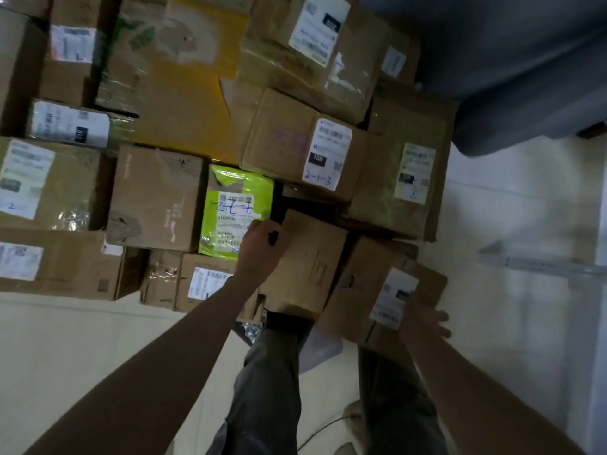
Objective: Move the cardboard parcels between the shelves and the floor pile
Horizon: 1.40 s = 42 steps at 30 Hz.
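The floor pile (184, 119) of taped, labelled cardboard parcels fills the upper view, brown boxes packed edge to edge around a bright green parcel (235, 211). At its near edge a plain brown box (308, 264) sits tilted, and the left hand (261, 244) curls over its top left corner, gripping it. Beside it, a labelled box (377, 284) leans out, with the right hand (427, 320) flat and open, fingers straight against its near right edge.
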Tool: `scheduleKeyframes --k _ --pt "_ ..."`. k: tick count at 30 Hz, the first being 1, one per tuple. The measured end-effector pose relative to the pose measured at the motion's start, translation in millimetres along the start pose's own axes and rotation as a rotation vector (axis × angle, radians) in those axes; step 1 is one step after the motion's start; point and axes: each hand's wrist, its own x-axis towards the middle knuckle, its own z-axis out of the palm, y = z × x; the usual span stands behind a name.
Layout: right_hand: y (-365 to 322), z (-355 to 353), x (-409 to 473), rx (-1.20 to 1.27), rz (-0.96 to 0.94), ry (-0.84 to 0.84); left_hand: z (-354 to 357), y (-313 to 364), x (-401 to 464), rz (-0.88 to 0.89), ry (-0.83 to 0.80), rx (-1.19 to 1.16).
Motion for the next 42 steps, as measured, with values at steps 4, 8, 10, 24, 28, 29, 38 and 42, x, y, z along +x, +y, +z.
scheduleKeyframes --k 4,8,10,24,28,29,38,42 --pt "22 -2 19 0.148 0.077 -0.104 30 2 -5 0.091 -0.118 0.118" --pt "26 1 11 0.184 -0.111 -0.167 44 -3 -13 0.145 -0.084 0.195" --pt "19 1 9 0.214 -0.185 -0.239 45 -2 -19 0.078 -0.097 0.237" --pt "56 8 14 0.856 0.333 -0.412 57 -21 -85 -0.784 0.194 -0.550" --pt "56 4 27 0.857 0.213 -0.397 66 -3 -80 -0.814 -0.028 -1.216" --pt "62 3 30 0.865 0.187 -0.413 64 2 -75 -0.791 0.043 -1.182" --pt "91 40 -12 0.993 0.305 -0.489 47 -6 -68 -0.839 -0.118 -1.243" --pt "87 68 -42 0.876 0.325 -0.522 33 -27 -76 -0.831 -0.189 -1.163"
